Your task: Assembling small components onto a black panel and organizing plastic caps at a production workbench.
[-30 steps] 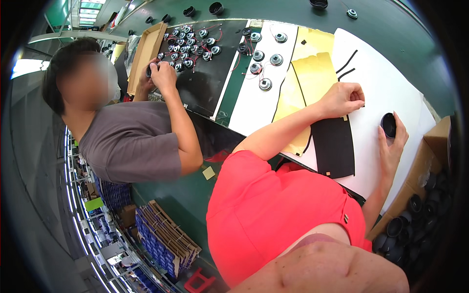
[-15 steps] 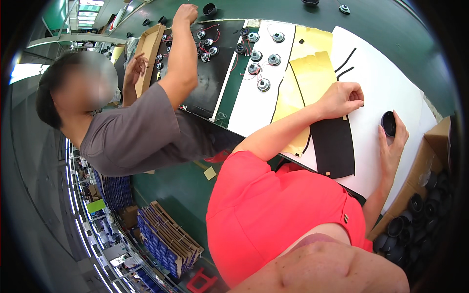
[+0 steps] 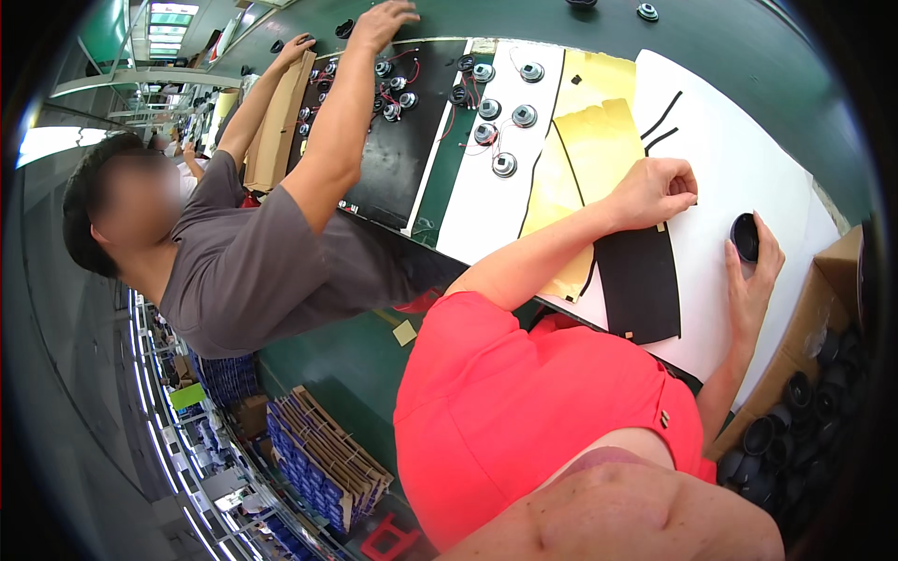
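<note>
A long green-topped bench (image 3: 434, 198) carries a thin, dark black rectangular sheet (image 3: 382, 170) on its left and smooth white sheeting (image 3: 748, 168) on its right, both reaching the near edge, a green strip showing between. A shallow brown cardboard tray (image 3: 282, 126) sits left of the black sheet. Toward the far side lie round black plastic cups (image 3: 345, 29) and one round silver-and-black speaker (image 3: 647, 12).

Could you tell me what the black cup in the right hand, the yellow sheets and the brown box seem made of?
Black cup: probably plastic, smooth, with a faint sheen.
Yellow sheets: likely paper, fairly matte, with creases and uneven edges.
Brown box: apparently cardboard, dull, with stiff flat walls.
</note>
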A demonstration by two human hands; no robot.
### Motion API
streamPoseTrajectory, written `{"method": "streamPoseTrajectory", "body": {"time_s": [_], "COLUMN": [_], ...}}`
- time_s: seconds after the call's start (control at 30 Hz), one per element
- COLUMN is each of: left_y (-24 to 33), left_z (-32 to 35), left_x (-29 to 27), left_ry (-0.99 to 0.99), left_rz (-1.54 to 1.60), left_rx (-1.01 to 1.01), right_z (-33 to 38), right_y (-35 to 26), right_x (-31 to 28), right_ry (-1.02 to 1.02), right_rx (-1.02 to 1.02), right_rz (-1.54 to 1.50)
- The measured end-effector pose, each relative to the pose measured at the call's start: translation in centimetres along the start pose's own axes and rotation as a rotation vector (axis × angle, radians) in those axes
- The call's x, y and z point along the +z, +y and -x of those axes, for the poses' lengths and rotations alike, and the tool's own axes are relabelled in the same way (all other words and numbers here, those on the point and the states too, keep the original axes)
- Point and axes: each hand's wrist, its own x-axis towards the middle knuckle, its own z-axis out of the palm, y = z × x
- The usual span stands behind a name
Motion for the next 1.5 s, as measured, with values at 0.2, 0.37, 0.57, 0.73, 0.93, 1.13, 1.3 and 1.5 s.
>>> {"method": "streamPoseTrajectory", "body": {"time_s": [0.2, 0.37, 0.57, 0.73, 0.93, 1.13, 1.3, 1.5], "left_y": [0.1, 0.03, 0.06, 0.07, 0.07, 0.09, 0.09, -0.05], "left_z": [0.04, -0.03, 0.06, 0.05, 0.1, 0.0, 0.02, 0.08], "left_x": [-0.12, -0.04, -0.09, -0.08, -0.13, -0.16, -0.17, -0.04], "left_ry": [0.008, 0.009, 0.009, -0.002, 0.004, 0.001, 0.005, 0.004], "left_rz": [-0.008, -0.01, 0.001, -0.004, 0.002, 0.002, -0.009, -0.009], "left_rx": [-0.001, -0.005, -0.002, -0.001, 0.0, 0.014, 0.007, 0.006], "right_z": [-0.1, -0.07, -0.03, 0.04, -0.03, -0.05, -0.09, 0.06], "right_y": [0.23, 0.09, 0.24, 0.22, 0.28, 0.38, 0.46, 0.5], "right_x": [0.09, 0.08, 0.17, 0.1, 0.24, 0.18, 0.24, 0.2], "right_ry": [-0.002, -0.002, 0.004, -0.001, 0.002, -0.003, -0.002, 0.002], "right_rx": [-0.016, 0.001, -0.005, 0.0, 0.001, 0.012, 0.006, 0.006], "right_rz": [0.014, 0.013, 0.004, 0.0, -0.005, 0.001, -0.005, 0.007]}}
